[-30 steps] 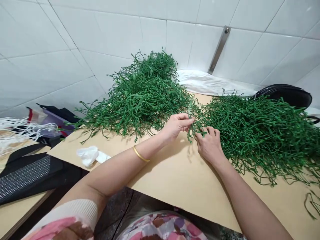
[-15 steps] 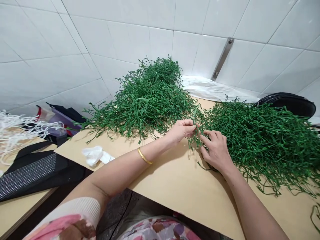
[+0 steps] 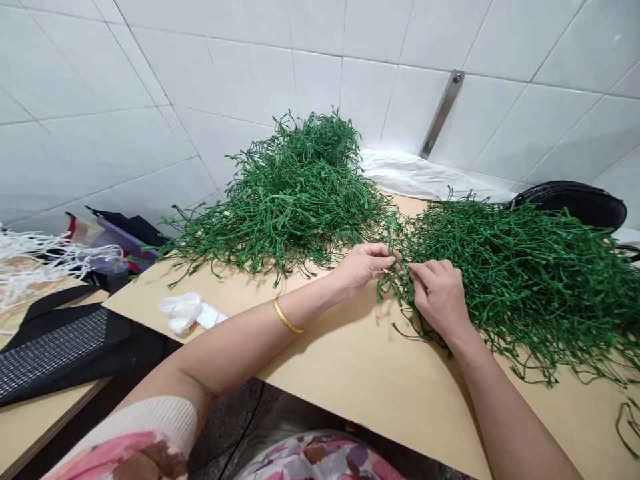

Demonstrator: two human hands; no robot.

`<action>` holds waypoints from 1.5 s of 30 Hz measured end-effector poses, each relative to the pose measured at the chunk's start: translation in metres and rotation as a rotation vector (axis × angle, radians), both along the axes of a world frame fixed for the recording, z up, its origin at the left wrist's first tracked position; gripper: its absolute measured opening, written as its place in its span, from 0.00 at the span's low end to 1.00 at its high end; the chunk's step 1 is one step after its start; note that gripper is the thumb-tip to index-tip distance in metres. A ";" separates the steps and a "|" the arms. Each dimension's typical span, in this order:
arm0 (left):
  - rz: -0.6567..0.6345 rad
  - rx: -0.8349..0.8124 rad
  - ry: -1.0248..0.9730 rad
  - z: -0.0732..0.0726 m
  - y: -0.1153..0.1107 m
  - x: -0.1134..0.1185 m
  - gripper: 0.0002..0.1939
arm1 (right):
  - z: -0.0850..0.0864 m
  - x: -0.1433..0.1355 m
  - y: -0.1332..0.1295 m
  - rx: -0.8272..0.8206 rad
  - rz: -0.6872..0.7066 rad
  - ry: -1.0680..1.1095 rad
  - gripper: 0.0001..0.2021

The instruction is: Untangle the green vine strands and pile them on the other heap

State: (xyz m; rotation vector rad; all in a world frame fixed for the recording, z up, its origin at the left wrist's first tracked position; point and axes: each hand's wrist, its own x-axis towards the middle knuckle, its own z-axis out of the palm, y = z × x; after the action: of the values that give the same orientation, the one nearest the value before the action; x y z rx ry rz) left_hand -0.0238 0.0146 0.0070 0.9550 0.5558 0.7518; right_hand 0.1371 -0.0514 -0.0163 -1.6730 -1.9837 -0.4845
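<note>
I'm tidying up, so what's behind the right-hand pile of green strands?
Behind the pile, a black case and white material show. The pile covers the case's lower part; anything else there is hidden.

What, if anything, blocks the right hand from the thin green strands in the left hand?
Nothing visible. The thin, stringy green strands are pinched in the left hand, with the right hand close beside them; only more such strands show in the gap.
</note>
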 end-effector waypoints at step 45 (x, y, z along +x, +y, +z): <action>0.011 0.144 0.115 -0.002 -0.008 0.006 0.05 | 0.011 -0.027 -0.006 -0.254 0.198 0.599 0.09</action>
State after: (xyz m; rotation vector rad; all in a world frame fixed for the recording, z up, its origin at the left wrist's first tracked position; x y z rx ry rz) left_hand -0.0182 0.0063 0.0054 1.1347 0.6137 0.7575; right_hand 0.1098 -0.0573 -0.0056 -1.5033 -1.7680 0.3245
